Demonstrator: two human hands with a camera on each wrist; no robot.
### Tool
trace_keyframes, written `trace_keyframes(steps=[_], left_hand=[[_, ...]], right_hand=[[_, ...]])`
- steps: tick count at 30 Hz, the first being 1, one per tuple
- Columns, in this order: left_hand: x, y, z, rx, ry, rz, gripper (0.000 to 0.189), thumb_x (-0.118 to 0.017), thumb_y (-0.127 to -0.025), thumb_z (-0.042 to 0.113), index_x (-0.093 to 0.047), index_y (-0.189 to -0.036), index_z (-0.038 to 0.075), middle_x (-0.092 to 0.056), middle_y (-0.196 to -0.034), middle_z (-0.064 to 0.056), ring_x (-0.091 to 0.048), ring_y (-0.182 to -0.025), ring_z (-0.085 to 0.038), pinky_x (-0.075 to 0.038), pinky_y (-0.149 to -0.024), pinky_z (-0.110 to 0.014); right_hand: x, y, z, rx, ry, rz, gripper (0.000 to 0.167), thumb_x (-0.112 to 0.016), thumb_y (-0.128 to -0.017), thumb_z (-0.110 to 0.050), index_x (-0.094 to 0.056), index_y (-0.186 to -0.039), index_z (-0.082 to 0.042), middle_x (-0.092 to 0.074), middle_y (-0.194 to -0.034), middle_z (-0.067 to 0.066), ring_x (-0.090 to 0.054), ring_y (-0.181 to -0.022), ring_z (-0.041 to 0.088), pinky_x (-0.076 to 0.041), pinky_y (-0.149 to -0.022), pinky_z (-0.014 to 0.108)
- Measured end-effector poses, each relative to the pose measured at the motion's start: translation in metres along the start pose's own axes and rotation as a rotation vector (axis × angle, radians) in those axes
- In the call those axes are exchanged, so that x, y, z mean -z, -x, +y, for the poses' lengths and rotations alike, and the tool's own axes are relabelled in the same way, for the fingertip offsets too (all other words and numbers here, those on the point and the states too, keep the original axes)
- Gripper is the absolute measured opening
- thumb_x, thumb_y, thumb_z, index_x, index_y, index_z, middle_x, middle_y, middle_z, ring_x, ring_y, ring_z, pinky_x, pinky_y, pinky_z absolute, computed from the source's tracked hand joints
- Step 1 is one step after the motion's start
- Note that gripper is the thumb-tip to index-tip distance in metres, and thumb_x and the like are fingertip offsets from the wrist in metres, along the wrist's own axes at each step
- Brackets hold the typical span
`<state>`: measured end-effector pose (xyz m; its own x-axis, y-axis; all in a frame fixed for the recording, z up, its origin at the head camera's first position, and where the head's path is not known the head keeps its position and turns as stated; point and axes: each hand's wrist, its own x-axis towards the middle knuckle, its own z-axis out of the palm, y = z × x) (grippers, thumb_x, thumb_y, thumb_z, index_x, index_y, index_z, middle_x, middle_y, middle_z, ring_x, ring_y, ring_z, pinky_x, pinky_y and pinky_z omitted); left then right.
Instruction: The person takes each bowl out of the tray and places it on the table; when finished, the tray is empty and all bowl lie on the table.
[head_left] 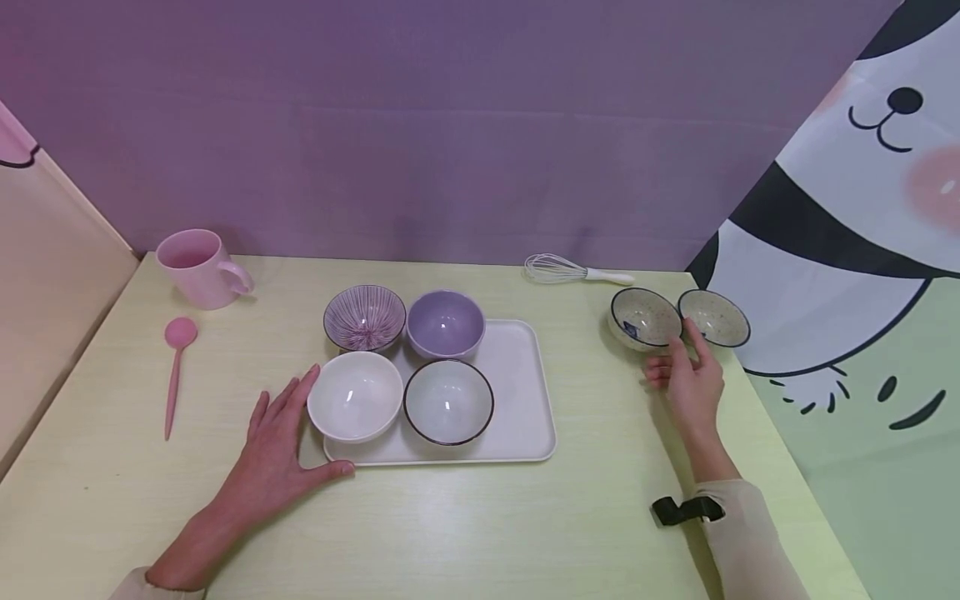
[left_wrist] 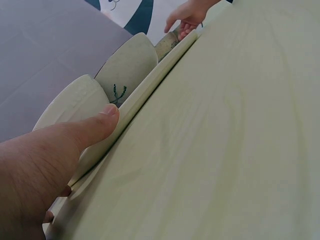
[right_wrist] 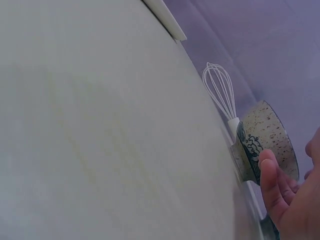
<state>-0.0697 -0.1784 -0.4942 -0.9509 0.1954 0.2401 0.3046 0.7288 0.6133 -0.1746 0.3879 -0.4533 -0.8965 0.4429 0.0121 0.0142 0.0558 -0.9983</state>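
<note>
My left hand (head_left: 281, 437) spreads beside the white bowl (head_left: 356, 397), fingers along its left side, thumb near the front left corner of the white tray (head_left: 517, 433). On the tray stand a dark-rimmed pale bowl (head_left: 448, 402) and the white bowl; a purple bowl (head_left: 446, 323) and a purple-striped bowl (head_left: 364, 317) sit behind them. At the right, my right hand (head_left: 690, 383) reaches up to two speckled bowls, the left one (head_left: 647, 317) and the right one (head_left: 716, 317), its extended fingers at their near rims. In the right wrist view, fingertips overlap a patterned speckled bowl (right_wrist: 272, 135).
A white-handled whisk (head_left: 570, 271) lies at the table's back edge. Toward the left are a pink mug (head_left: 197, 271) and a pink spoon (head_left: 178, 358). The purple backdrop (head_left: 420, 150) rises behind the table, and a panda-printed sheet (head_left: 840, 225) hangs on the right.
</note>
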Motion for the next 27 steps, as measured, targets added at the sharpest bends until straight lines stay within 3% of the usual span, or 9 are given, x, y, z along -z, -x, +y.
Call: trace_keyframes(steps=[12, 27], left_hand=[[0.000, 0.000, 0.000, -0.020, 0.007, 0.012, 0.139, -0.102, -0.073, 0.049, -0.018, -0.179, 0.018, -0.041, -0.173, -0.026, -0.033, -0.159, -0.055, -0.005, -0.138, -0.062], [0.000, 0.000, 0.000, 0.001, 0.010, -0.001, 0.139, -0.103, -0.073, 0.050, -0.018, -0.179, 0.018, -0.039, -0.174, -0.026, -0.031, -0.160, -0.054, -0.004, -0.138, -0.061]], right_hand=[[-0.004, 0.023, -0.011, 0.037, 0.018, -0.018, 0.056, -0.056, -0.117, -0.020, -0.044, -0.172, -0.019, -0.079, -0.074, -0.001, -0.072, -0.056, 0.010, -0.059, -0.053, 0.019], [-0.028, 0.059, -0.021, 0.157, 0.065, -0.100, 0.051, -0.058, -0.116, -0.018, -0.051, -0.167, -0.014, -0.078, -0.075, -0.004, -0.071, -0.057, 0.009, -0.058, -0.054, 0.018]])
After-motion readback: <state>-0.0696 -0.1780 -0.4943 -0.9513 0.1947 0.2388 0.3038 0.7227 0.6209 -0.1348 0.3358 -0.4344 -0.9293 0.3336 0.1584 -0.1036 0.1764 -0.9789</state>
